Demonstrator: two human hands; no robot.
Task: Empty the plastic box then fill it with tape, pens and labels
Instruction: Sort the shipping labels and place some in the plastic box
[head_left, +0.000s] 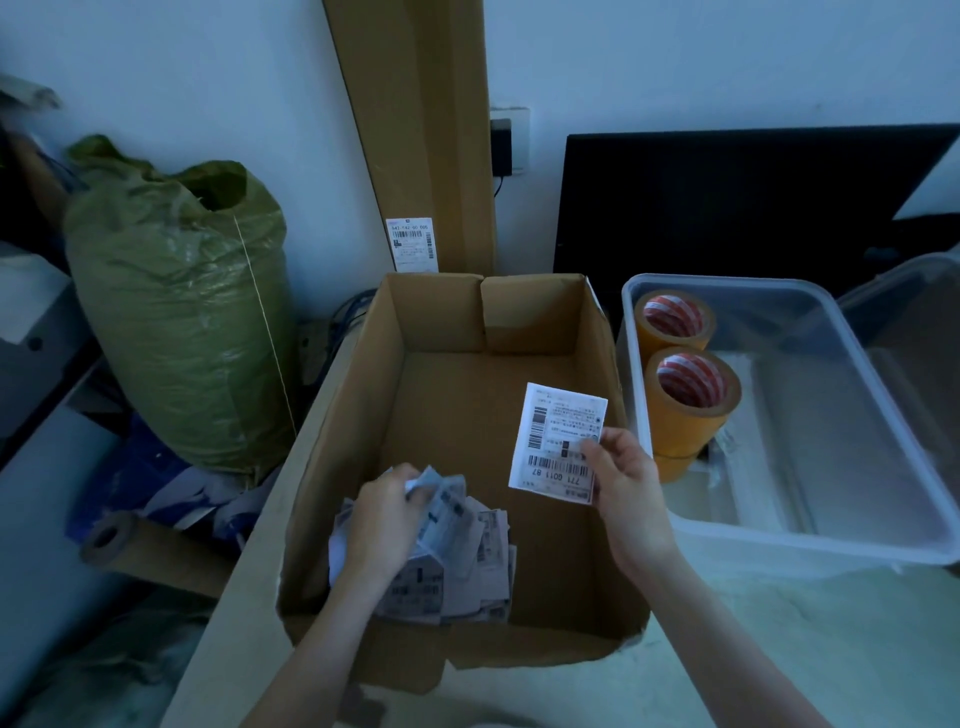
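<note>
Inside the cardboard box (447, 415), left hand (382, 514) clutches crumpled labels (467, 561) while right hand (621, 467) pinches one label (558, 436).

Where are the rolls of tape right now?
In the head view, the tape rolls stand stacked at the left end of the clear plastic box, right of the cardboard box.

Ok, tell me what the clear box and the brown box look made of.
Clear box: likely plastic, translucent and glossy; the tape rolls show through its wall. Brown box: corrugated cardboard by the look, matte, with folded flaps and a torn edge.
</note>
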